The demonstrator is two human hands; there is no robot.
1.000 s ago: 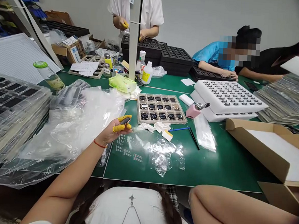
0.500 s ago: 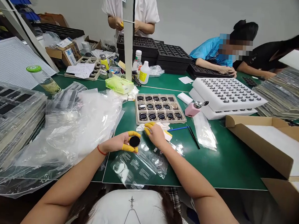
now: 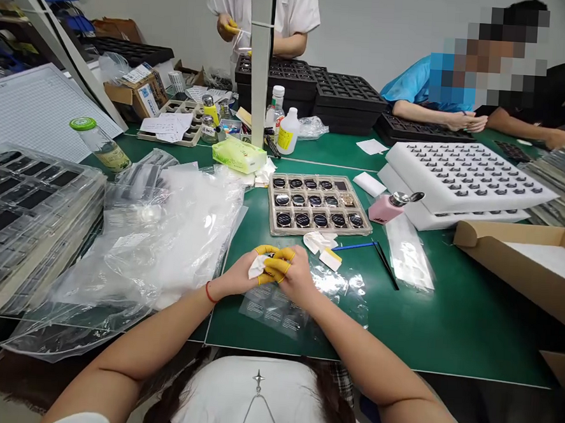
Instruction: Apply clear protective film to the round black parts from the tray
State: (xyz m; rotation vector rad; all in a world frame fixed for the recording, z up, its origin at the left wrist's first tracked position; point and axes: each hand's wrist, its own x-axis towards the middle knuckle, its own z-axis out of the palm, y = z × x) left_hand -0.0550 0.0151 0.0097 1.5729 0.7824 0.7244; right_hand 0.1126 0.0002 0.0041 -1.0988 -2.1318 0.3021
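Note:
Yellow finger covers are on both hands, which meet above the green table. My left hand is closed around the round black disc, mostly hidden now by fingers and cloth. Pressed against the disc, my right hand grips a white cloth. Clear plastic film with white print lies under the hands. Just beyond them is a tray holding several round black watch-like pieces. Another white cloth and a small white and yellow block lie near the tray's front edge.
Plastic bags and stacked clear trays are at left. A pink bottle, black tweezers, white foam trays and a cardboard box are at right. People work across the table.
My right hand has left the cloth pile by the tray with a white cloth and come to the disc in my left hand. The view has shifted, moving the table items rightward.

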